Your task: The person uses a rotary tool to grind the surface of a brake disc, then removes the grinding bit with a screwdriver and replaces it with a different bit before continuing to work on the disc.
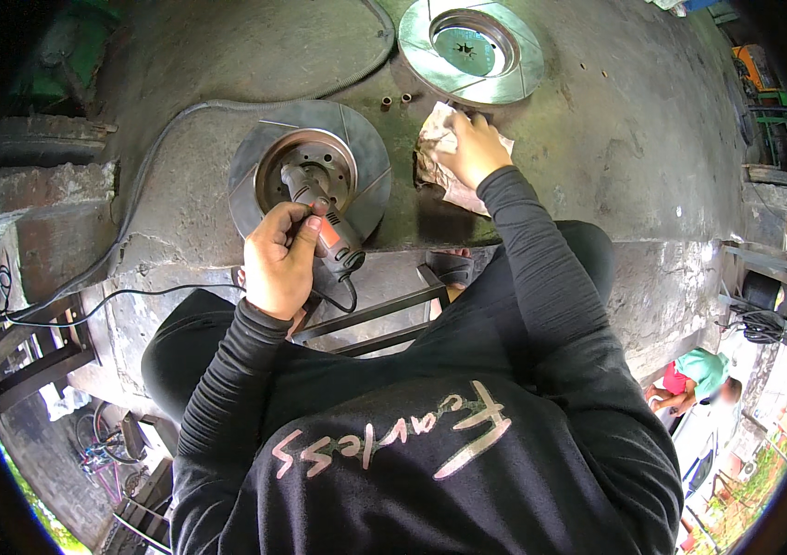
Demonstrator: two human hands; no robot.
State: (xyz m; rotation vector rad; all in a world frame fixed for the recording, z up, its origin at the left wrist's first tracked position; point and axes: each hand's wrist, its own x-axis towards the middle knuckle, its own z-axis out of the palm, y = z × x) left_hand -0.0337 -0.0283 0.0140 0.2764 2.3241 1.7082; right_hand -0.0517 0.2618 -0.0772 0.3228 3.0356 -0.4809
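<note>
My left hand (280, 259) is closed at the side of a grey corded power tool (327, 220) with an orange label, which looks like an angle grinder. Its head rests over the hub of a slotted brake disc (370, 171) lying on the bench. With curled fingers, my right hand (478, 153) grips a crumpled, stained pale sheet (435, 159), cloth or paper. Some of its fingertips are hidden or blurred. Beyond that hand lies a second slotted brake disc (523, 60), shinier than the first. Two small metal sleeves (396, 100) stand between the discs.
The worn, dark bench top (652, 139) ends just before my knees. A grey flexible hose (217, 104) curves across its left side. The tool's black cord (148, 291) runs off left. A metal frame (370, 324) shows between my legs. Another person (699, 375) is far off at lower right.
</note>
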